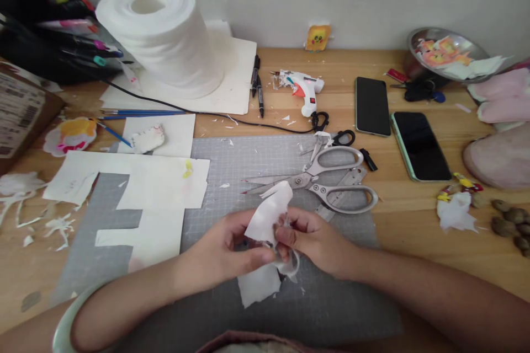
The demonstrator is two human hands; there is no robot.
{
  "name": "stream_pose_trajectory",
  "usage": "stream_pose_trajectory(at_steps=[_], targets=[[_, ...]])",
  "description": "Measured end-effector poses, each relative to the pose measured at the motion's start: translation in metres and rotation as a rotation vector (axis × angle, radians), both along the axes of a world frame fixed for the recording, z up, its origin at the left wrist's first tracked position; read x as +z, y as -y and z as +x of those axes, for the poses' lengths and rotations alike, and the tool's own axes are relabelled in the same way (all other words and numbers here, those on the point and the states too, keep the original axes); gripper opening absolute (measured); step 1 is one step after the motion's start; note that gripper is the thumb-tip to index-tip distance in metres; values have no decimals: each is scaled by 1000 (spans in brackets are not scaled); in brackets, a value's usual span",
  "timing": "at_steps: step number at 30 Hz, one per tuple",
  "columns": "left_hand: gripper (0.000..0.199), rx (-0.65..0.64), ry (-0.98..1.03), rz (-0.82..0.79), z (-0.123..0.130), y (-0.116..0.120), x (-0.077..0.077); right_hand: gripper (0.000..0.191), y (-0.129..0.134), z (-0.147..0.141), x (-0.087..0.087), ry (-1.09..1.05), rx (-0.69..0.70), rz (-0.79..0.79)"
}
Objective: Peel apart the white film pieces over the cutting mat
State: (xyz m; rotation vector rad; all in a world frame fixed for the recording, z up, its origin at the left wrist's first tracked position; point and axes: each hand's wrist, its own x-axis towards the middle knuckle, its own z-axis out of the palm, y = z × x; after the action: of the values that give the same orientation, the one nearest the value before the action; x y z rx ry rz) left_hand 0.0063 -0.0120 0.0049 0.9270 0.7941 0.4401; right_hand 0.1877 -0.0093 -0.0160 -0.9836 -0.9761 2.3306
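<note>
My left hand (244, 248) and my right hand (308, 240) meet above the grey cutting mat (331, 298). Between them they hold a small white paper piece (271, 212), its pointed flap standing up. The left thumb and the right fingers press on its lower part, where a curled whitish strip (295, 265) hangs. Just under the hands lies another white scrap (259, 285). Large grey-handled scissors (306, 179) rest beyond the hands on the mat, over a metal ruler (343, 190).
Cut white sheets (161, 182) lie at left, with a big white roll (165, 38) behind. A glue gun (306, 88), two phones (372, 106) and a metal bowl (422, 63) of paper pieces stand toward the back and right. Brown round objects (513, 220) sit at far right.
</note>
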Motion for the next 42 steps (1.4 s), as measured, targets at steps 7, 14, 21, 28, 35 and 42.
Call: stream_pose_trajectory(at_steps=[7,14,21,28,35,42], targets=[[39,36,-115,107,-3,1,-1,46,0,0,-5,-56,28,29],[39,-137,-201,321,-1,7,-2,48,3,-1,2,126,64,169],[26,-112,-178,264,3,3,1,46,2,1,0,79,102,124],[24,29,-74,27,-3,6,-5,37,0,5,-8,-241,-72,-217],[27,280,-170,-29,3,5,-6,34,-9,9,0,-207,-53,-132],[27,76,-158,146,3,2,-3,42,0,-2,4,83,63,23]])
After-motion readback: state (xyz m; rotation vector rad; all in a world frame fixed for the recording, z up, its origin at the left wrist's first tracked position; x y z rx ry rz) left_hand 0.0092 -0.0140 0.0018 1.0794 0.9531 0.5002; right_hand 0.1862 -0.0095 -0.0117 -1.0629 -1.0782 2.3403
